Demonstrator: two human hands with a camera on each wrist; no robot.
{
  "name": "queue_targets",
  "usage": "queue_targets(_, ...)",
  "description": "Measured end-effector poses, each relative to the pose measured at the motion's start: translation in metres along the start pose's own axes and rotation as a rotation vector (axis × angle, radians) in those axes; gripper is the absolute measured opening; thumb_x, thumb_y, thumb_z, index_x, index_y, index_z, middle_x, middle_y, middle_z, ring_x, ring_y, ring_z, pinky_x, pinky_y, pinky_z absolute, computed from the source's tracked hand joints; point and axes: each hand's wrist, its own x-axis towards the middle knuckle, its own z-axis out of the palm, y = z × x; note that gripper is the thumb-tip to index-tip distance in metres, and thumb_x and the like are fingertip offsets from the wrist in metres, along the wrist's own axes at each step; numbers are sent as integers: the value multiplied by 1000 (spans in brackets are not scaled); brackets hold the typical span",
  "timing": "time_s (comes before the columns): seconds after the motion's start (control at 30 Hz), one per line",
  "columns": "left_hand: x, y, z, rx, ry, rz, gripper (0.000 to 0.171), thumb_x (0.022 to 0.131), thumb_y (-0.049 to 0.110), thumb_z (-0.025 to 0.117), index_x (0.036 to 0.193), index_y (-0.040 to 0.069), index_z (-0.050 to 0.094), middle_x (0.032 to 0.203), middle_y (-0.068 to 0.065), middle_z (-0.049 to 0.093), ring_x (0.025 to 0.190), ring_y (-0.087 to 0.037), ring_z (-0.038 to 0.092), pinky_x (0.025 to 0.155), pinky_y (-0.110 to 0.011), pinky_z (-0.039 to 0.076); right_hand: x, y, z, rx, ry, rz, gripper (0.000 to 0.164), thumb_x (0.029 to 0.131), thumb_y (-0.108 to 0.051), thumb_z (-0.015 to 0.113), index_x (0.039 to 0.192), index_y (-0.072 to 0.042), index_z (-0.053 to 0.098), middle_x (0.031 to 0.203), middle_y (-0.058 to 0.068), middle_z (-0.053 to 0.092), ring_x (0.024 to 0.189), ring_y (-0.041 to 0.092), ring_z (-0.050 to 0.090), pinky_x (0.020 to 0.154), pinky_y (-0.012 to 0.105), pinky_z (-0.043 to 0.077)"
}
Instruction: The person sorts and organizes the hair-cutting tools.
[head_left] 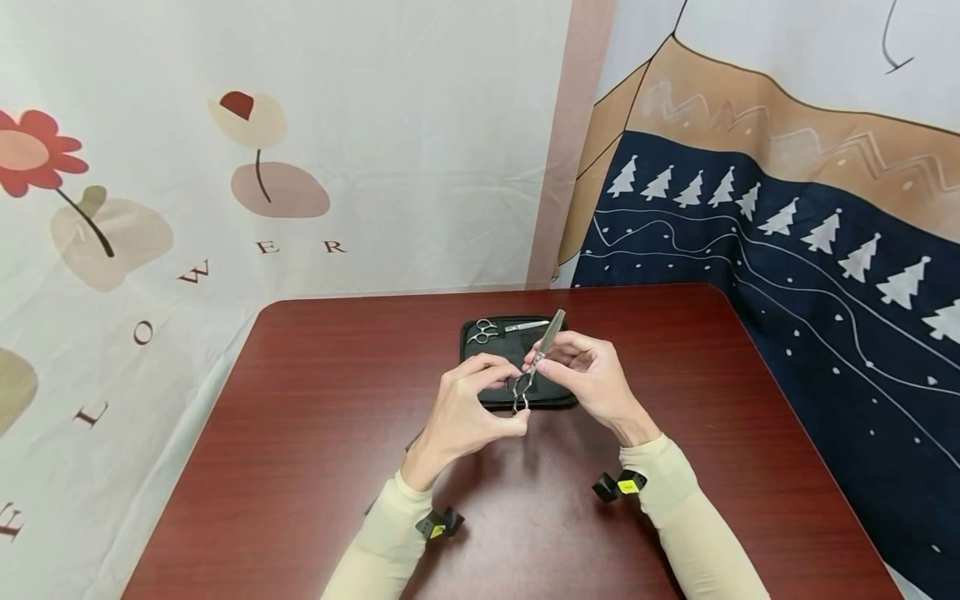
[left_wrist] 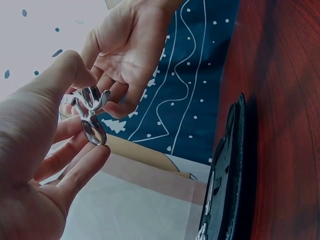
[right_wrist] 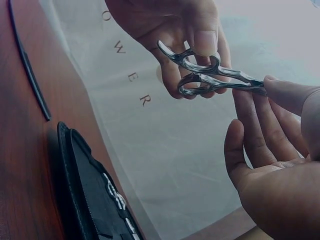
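Note:
Both hands hold a pair of silver thinning scissors above a black zip case, the toothed blade pointing up and away. My left hand is at the handle end, its thumb and fingers pinching the finger rings, as the right wrist view shows. My right hand pinches the scissors near the pivot between thumb and fingers. In the left wrist view the finger rings show close, with the blades hidden behind the hands. A second pair of scissors lies in the case.
The case lies toward the far edge of a reddish-brown table. Behind the table hang a pale printed cloth and a navy cloth with white trees. Black wrist cameras sit on both sleeves.

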Motion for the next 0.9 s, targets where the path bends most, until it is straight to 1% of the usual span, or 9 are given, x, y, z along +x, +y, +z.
queue_targets(0.23, 0, 1, -1, 2, 0, 4, 39, 70, 9, 93, 108, 12, 85, 111, -3, 79, 104, -18, 79, 90, -27, 70, 0, -1, 0, -23, 2, -12, 29, 100, 8, 76, 126, 21, 68, 109, -4, 85, 100, 12, 85, 96, 29, 69)
queue_targets(0.33, 0, 0, -1, 0, -2, 5, 38, 70, 9, 93, 108, 12, 85, 111, -2, 79, 104, -18, 79, 90, -27, 70, 0, -1, -1, -31, 5, -15, 26, 100, 9, 75, 124, 17, 71, 109, -4, 86, 99, 12, 85, 96, 29, 69)
queue_targets(0.43, 0, -1, 0, -3, -5, 14, 38, 71, 10, 93, 108, 12, 85, 111, -3, 79, 103, -20, 80, 89, -32, 71, 0, -1, -1, -36, 8, -17, 23, 100, 9, 76, 123, 9, 75, 108, -4, 86, 99, 13, 85, 96, 30, 69)
queue_targets(0.5, 0, -2, 0, 3, -5, 21, 38, 72, 11, 93, 109, 12, 85, 112, -2, 79, 101, -20, 80, 88, -34, 71, -1, -1, -1, -37, 7, -21, 23, 100, 9, 76, 122, 5, 77, 108, -4, 86, 99, 13, 85, 96, 29, 69)
queue_targets(0.67, 1, -3, -2, 42, -3, 41, 42, 72, 16, 96, 113, 11, 85, 115, -1, 80, 104, -18, 79, 91, -35, 67, -2, -2, -2, -39, 3, -25, 23, 100, 10, 75, 122, 5, 77, 108, -4, 85, 100, 12, 84, 96, 29, 69)
queue_targets(0.77, 0, -4, -3, 60, -16, 44, 47, 73, 18, 97, 118, 11, 85, 119, -1, 79, 108, -18, 78, 95, -36, 66, -2, -2, -3, -39, 5, -16, 24, 100, 10, 76, 123, 3, 78, 108, -3, 85, 101, 11, 84, 96, 29, 69)
queue_targets(0.83, 0, -5, -3, 66, -33, 31, 53, 73, 21, 99, 123, 12, 83, 122, -2, 78, 112, -18, 78, 98, -37, 66, -2, -3, -4, -44, 11, -13, 25, 100, 9, 76, 123, 2, 78, 108, -4, 86, 101, 11, 84, 96, 28, 69)
queue_targets(0.9, 0, -5, -5, 71, -60, 5, 62, 73, 25, 100, 131, 13, 81, 129, -3, 77, 118, -19, 77, 104, -38, 65, -3, -4, -5, -51, 17, -12, 25, 99, 9, 76, 123, 2, 78, 108, -4, 86, 101, 11, 84, 96, 28, 68)
